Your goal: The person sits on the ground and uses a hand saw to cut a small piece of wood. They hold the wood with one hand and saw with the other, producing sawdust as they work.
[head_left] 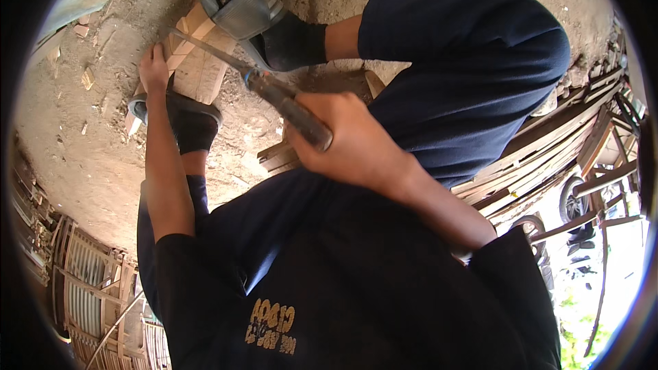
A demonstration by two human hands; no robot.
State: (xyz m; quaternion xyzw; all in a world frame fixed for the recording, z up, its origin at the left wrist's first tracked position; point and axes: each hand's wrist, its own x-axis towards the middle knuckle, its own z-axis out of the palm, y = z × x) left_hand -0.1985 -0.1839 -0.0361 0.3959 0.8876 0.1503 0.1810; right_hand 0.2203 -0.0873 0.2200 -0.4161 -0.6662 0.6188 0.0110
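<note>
My right hand [356,140] is wrapped round the dark, rounded handle of a long-bladed tool [298,113]. A blue band rings the front of the handle. The narrow blade, seen almost edge-on, reaches up and left across a pale wooden strip [180,56]; whether it has teeth cannot be made out. With bent fingers, my left hand [154,68] grips the strip near its left end. Beneath the strip lies a wider wooden board [202,79]. One sandalled foot [247,10] presses at the wood's far side, and the other sandalled foot [188,120] is beside the near end.
Wood chips and offcuts [88,79] are scattered over the dirt floor [75,137]. A short wood block [277,156] lies between my legs. Stacked planks [548,147] stand at the right, with a wheel [574,199] beyond. Slatted wooden frames [89,281] are at the lower left.
</note>
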